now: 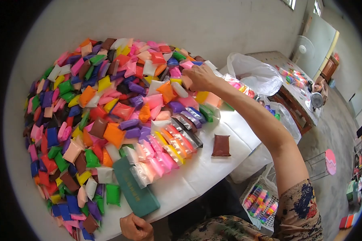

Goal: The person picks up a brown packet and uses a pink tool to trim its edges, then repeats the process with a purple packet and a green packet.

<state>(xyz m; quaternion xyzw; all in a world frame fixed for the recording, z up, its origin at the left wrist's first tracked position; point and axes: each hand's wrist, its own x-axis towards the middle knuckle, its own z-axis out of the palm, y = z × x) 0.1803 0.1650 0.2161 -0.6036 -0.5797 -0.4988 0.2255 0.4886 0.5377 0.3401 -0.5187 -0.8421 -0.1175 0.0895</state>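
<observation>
Packets (pixel 108 120) blanket the white table (pixel 237 132) under right hand (pixel 199 76), concrete floor (pixel 336 132) beyond.

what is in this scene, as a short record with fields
surface: white table
pile: coloured packets heaped across it
row: lined-up packets beside the heap
apart: one brown packet
right: right hand on the heap's far side, grip unclear
left: left hand at the near edge, next to a green booklet
</observation>
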